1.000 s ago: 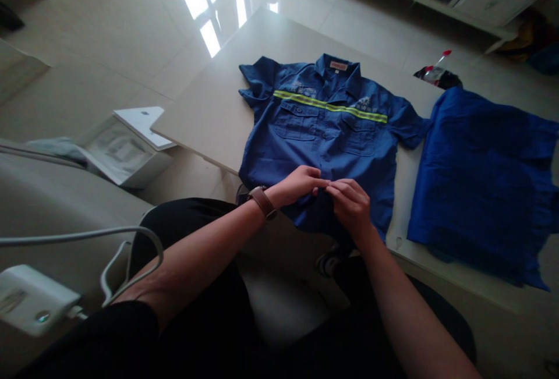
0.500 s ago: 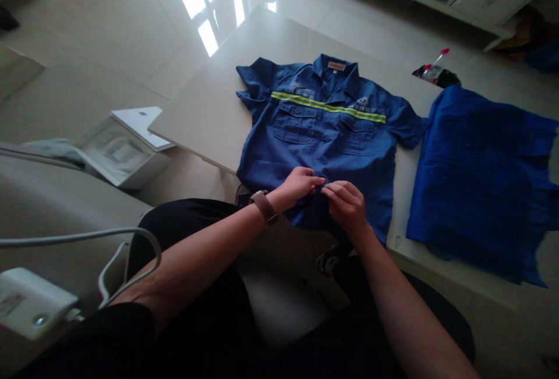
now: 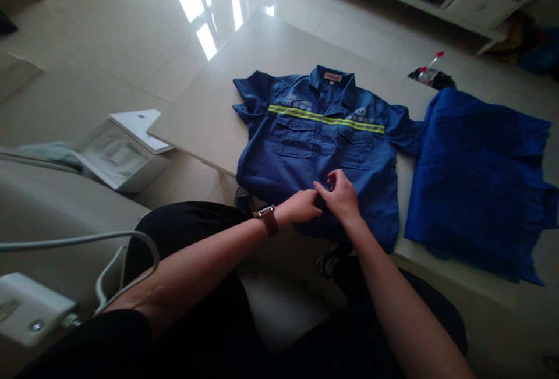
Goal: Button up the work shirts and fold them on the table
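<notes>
A blue short-sleeved work shirt (image 3: 283, 172) lies front up, collar away from me, with a yellow-green reflective stripe across its chest. Over the lower part of its front placket, my left hand (image 3: 302, 207) has its fingers closed on the cloth; the fingertips are partly hidden. My right hand (image 3: 344, 197) is right beside it. Its thumb reaches toward the left fingers, the other fingers are loosely bent and apart, and nothing shows in them. The shirt's bottom edge hangs over the near table edge.
The shirt lies on a pale table (image 3: 201, 111). Folded blue cloth (image 3: 476, 187) lies at its right end, near a bottle with a red cap (image 3: 432, 67). An open white box (image 3: 126, 152) stands at left. A white cable (image 3: 78, 241) crosses near my left arm.
My right hand has loosened from a pinch at the placket, its fingers lifting apart. My left hand has come slightly nearer to me. The shirt front lies smoother and a little lower in view.
</notes>
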Demonstrator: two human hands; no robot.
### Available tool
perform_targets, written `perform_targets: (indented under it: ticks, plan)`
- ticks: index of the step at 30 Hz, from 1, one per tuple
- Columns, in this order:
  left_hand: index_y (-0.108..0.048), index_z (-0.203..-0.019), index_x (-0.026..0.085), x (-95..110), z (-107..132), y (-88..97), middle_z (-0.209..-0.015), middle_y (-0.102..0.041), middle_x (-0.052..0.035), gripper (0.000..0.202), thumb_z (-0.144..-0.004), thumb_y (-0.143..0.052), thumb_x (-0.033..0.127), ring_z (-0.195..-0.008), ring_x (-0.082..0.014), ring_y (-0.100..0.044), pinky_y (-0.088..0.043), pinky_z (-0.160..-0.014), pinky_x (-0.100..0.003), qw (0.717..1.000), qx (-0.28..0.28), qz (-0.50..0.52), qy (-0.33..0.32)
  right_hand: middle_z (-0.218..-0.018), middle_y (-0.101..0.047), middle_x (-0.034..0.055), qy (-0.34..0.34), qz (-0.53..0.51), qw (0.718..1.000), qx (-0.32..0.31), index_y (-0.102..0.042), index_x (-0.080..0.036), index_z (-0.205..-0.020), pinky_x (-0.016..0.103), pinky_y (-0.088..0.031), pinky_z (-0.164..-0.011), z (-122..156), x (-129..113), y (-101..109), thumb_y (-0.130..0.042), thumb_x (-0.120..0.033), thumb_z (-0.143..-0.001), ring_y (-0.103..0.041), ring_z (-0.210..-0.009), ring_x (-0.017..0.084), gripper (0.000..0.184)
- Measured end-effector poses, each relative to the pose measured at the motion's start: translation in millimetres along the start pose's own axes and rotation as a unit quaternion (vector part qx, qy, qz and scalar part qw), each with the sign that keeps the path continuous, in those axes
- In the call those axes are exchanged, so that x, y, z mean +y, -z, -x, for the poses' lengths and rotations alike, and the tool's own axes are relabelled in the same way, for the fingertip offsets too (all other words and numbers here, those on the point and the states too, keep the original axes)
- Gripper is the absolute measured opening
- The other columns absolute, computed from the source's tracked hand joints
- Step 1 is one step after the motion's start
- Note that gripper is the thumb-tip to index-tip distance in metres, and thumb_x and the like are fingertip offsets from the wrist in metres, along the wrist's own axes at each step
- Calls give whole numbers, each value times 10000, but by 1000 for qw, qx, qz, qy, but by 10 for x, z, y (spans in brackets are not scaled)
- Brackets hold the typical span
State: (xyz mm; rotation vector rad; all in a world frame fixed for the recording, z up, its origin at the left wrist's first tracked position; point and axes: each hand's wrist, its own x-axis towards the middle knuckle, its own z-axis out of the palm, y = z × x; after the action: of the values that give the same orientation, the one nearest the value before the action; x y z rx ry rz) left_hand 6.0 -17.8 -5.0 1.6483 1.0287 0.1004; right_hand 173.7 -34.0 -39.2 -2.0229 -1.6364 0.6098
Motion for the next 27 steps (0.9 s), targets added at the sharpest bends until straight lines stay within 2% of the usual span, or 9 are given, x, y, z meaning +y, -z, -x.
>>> perform_targets:
  ticks: [2, 4, 7, 9, 14, 20, 25, 27]
  plan:
    - [-638, -812, 164, 7, 35, 8, -794, -689, -71, 100, -778, -719, 212, -697, -207, -629, -399, -611, -283, 999, -26, -47, 4, -982, -590, 63, -13, 54, 998, -11, -589, -86, -1114, 164, -296, -679, -5, 8, -66, -778, -509, -739, -465, -759, 66, 596]
    - [-663, -778, 175, 5, 48, 55, -777, -689, -73, 57, -818, -660, 215, -710, -213, -634, -413, -642, -294, 996, -23, -82, 2, -1014, -588, 70, -12, 88, 996, -13, -584, -88, -1137, 173, -315, -698, 2, 9, -93, -781, -408, -723, -480, -787, 77, 560]
    - [-720, -884, 173, -32, 13, 153, -899, -708, -96, 159, -867, -562, 171, -851, -234, -649, -464, -756, -316, 986, 70, -148, -24, -970, -602, 67, -17, 69, 997, -11, -605, -91, -1166, 181, -339, -724, 8, 7, -65, -671, -281, -762, -501, -781, 84, 451]
    - [-730, -991, 159, -79, -41, 194, -1020, -700, -110, 226, -868, -543, 130, -979, -247, -634, -484, -857, -330, 972, 129, -185, -59, -922, -612, 60, -43, 30, 999, -7, -627, -91, -1176, 180, -347, -729, 1, 2, -19, -611, -240, -758, -508, -760, 85, 444]
    - [-724, -1144, 135, -181, -165, 151, -1129, -677, -110, 284, -932, -537, 147, -1079, -235, -608, -482, -979, -333, 966, 153, -184, -97, -894, -625, 69, -88, -67, 994, 8, -657, -65, -1116, 170, -393, -732, -8, -27, 80, -571, -240, -697, -526, -740, 79, 462]
    - [-748, -1151, 206, -152, -217, 53, -1126, -669, -88, 275, -1003, -516, 219, -1068, -240, -586, -479, -872, -345, 942, 161, -275, -108, -892, -619, 64, -103, -144, 984, 11, -641, -66, -1062, 156, -427, -715, 64, -43, 110, -577, -281, -686, -551, -743, 72, 439]
    - [-749, -1067, 198, -132, -283, 21, -1107, -666, -82, 184, -970, -599, 238, -1043, -247, -585, -446, -804, -359, 926, 178, -319, -98, -891, -613, 61, -79, -159, 984, 16, -626, -69, -1088, 159, -437, -719, 123, -24, 104, -569, -299, -718, -546, -735, 65, 440]
    - [-738, -1019, 192, -142, -309, 17, -1071, -670, -74, 172, -987, -573, 233, -1017, -246, -590, -431, -780, -370, 920, 181, -331, -103, -891, -613, 61, -77, -161, 984, 15, -625, -68, -1091, 159, -440, -723, 133, -19, 103, -575, -301, -724, -550, -739, 65, 437]
